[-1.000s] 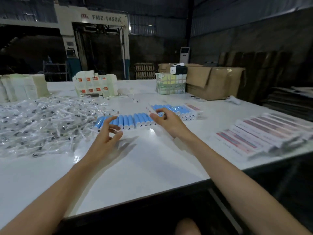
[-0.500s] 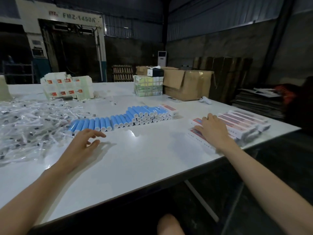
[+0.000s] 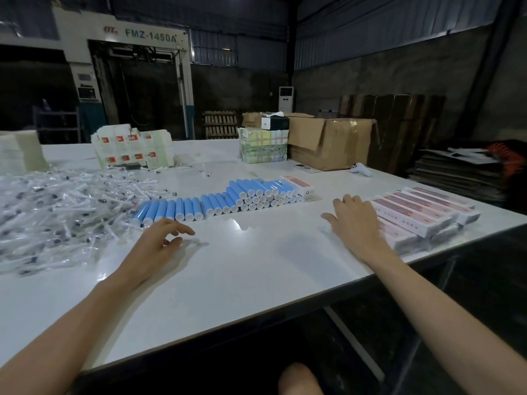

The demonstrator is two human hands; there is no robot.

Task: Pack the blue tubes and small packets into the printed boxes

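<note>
A long row of blue tubes (image 3: 216,202) with white caps lies across the middle of the white table (image 3: 242,263), stacked higher toward its right end. A heap of small clear packets (image 3: 54,212) covers the left side. Printed red-and-white boxes (image 3: 422,212) lie stacked at the right edge, and one more printed box (image 3: 302,189) sits at the right end of the tube row. My left hand (image 3: 159,238) hovers just in front of the leftmost tubes, fingers loosely curled, holding nothing. My right hand (image 3: 353,220) lies flat with spread fingers against the left side of the box stack.
At the back stand a brown cardboard carton (image 3: 330,143), a taped bundle of packs (image 3: 263,145), white cartons with red labels (image 3: 134,149) and a white handheld device (image 3: 360,169). The table's front edge runs diagonally below my forearms.
My right hand left the tube row and went right to the printed boxes. My left hand lowered and relaxed in front of the tubes. The view swung to the right.
</note>
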